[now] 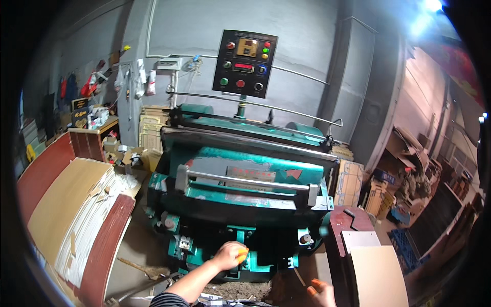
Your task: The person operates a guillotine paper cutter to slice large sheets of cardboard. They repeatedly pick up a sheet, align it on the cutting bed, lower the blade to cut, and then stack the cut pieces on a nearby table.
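Note:
The big green press machine (245, 169) stands in front of me. My left hand (227, 257) reaches to its low middle part, by a green bracket (249, 263). The fingers are closed, with orange at their tips; whatever they hold is hidden. Lower right, my right hand (324, 296) is closed beside the machine, also with orange at the fingers. A thin rod-like tool (299, 277) sticks out from it toward the machine; its exact kind is unclear. Whether the orange is finger covers or handles, I cannot tell.
A control panel (244, 64) with coloured buttons stands above the machine. At left are stacked boards (66, 204) and white strips. On the right, a dark red table (353, 220) bears a black crank handle (350, 219) and a tan board (378, 276).

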The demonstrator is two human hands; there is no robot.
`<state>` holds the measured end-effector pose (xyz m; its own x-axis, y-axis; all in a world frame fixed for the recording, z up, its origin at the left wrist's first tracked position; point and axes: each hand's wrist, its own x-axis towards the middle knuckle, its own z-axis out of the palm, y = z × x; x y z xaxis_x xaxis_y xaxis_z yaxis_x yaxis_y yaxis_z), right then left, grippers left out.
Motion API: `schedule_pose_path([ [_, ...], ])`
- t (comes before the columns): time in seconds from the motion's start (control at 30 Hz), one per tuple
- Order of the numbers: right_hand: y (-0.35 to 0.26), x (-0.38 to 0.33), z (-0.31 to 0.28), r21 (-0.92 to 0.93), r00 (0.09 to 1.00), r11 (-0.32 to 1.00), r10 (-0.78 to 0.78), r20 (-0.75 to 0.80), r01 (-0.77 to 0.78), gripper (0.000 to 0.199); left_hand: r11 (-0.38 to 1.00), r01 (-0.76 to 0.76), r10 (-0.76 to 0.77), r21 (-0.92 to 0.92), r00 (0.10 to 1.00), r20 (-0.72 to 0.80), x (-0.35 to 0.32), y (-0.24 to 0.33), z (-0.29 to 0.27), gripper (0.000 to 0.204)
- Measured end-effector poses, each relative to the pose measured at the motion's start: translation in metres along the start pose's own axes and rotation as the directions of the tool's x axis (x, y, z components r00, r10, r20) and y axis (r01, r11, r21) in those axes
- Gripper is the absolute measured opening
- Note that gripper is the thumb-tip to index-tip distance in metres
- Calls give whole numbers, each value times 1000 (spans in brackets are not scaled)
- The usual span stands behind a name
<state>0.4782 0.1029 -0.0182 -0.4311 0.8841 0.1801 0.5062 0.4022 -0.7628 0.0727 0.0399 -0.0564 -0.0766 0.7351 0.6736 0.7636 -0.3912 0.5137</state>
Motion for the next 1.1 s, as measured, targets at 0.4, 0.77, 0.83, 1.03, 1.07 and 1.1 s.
schedule_pose_path([
  [0.4,-43,65,40,-60,920,918,-389,39,391,33,960,57,40,273,940,-340,-40,101,-113,13],
  [0.77,-94,45,0,-124,882,882,-466,-73,455,29,957,-52,171,285,895,-412,5,170,-162,17],
  [0.83,-91,35,-6,-164,873,875,-475,-109,455,31,942,-101,240,321,871,-428,10,179,-167,21],
  [1.03,-93,11,-26,-202,833,860,-507,-221,469,31,897,-143,344,419,821,-456,18,192,-169,31],
  [1.07,-91,10,-29,-215,822,853,-517,-237,475,30,887,-131,345,442,824,-448,22,192,-170,31],
  [1.1,-95,8,-32,-207,814,850,-525,-248,485,29,887,-115,332,447,831,-445,26,185,-169,32],
])
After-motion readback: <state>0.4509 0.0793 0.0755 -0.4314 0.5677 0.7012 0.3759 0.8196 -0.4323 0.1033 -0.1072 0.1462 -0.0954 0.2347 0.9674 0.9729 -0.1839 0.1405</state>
